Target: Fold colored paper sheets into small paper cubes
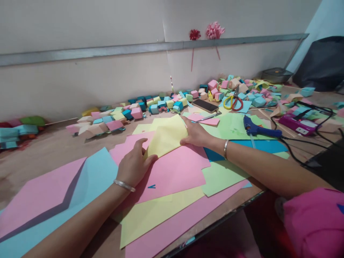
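Note:
A yellow sheet of paper (169,135) is held between my two hands, above a pink sheet (177,168). My left hand (135,159) grips its lower left corner, thumb in front and fingers curled at the edge. On the opposite side, my right hand (197,132) pinches the sheet's right edge with the thumb below. The paper looks folded or bent, with a slanting lower edge. A small blue paper scrap (151,186) lies on the pink sheet near my left wrist. More green, blue and yellow sheets spread beneath.
A blue glue gun (260,129) lies at the right, its cord near a purple power box (298,123). Scissors (233,102), a phone (205,105) and a cutter (208,116) lie farther back. Folded paper cubes (137,113) line the wall. Pink sheets (45,193) lie left.

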Motion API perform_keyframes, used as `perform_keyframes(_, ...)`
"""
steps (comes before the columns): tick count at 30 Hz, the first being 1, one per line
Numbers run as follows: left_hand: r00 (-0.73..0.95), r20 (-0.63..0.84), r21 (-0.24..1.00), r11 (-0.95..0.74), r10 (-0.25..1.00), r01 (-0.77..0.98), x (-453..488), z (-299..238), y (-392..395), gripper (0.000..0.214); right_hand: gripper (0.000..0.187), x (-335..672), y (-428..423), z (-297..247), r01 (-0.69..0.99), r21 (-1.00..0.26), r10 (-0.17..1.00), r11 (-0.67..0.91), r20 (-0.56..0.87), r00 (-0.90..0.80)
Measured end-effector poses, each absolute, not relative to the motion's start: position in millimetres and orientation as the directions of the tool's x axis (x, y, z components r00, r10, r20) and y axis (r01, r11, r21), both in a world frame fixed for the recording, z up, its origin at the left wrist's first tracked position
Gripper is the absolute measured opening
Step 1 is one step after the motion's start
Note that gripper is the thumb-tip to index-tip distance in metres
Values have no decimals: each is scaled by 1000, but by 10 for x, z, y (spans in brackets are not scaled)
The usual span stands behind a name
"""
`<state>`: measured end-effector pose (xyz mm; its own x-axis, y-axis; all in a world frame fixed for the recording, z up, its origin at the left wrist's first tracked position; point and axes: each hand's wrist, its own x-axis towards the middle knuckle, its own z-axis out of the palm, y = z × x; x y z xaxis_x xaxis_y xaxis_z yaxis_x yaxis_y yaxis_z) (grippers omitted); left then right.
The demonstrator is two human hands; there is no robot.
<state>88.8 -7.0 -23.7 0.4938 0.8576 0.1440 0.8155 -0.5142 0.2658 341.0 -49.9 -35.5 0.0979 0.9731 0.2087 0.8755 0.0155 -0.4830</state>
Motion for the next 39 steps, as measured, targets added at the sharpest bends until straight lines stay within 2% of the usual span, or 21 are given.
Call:
perform_keyframes(3, 500, 149, 212, -522, 853, 826, 885, -238, -69, 54, 108, 3381, -510, -349, 922, -388, 975, -3, 202, 88)
perform_keyframes(8, 553, 136, 116, -567, 822, 815, 858, -227, -53, 22, 107, 3356, -521, -366, 950, -312, 974, -17, 208, 86)
perform_keyframes(10, 600, 155, 108, -617, 785, 779, 853, -234, -40, 21, 105, 3369, -527, -364, 964, -266, 966, -18, 244, 86)
perform_keyframes(12, 676, 236, 113, -710, 698, 695, 855, -256, -24, 21, 97, 3373, -546, -352, 984, -176, 947, -2, 316, 59)
perform_keyframes(15, 786, 281, 114, -832, 551, 543, 860, -308, 1, 32, 64, 3298, -620, -323, 990, -4, 902, 138, 415, -124)
perform_keyframes(17, 824, 251, 91, -860, 508, 502, 859, -332, 10, 38, 40, 3177, -691, -314, 952, 79, 861, 294, 411, -300)
perform_keyframes(20, 859, 227, 1, -882, 460, 472, 860, -322, -9, 37, 28, 2953, -776, -330, 858, 161, 812, 489, 276, -514)
perform_keyframes(22, 874, 214, -51, -888, 436, 456, 871, -287, -51, 38, 28, 2844, -802, -345, 841, 177, 822, 511, 186, -538)
perform_keyframes(27, 895, 112, -202, -872, 431, 445, 903, -190, -180, 36, 17, 2825, -868, -278, 865, 234, 875, 445, 92, -475)
perform_keyframes(30, 903, 62, -266, -865, 425, 426, 908, -175, -233, 33, 12, 2893, -924, -187, 900, 299, 941, 318, 16, -338)
perform_keyframes(33, 899, 57, -270, -860, 435, 434, 910, -170, -291, 33, 17, 2932, -950, -123, 914, 359, 981, 190, -24, -195)
perform_keyframes(36, 903, 85, -244, -870, 421, 428, 902, -164, -340, 27, 17, 2919, -960, -92, 919, 368, 990, 139, -36, -136)
perform_keyframes(39, 912, 107, -254, -876, 395, 410, 889, -172, -350, 23, 16, 2865, -965, -102, 943, 321, 992, 88, 56, -112)
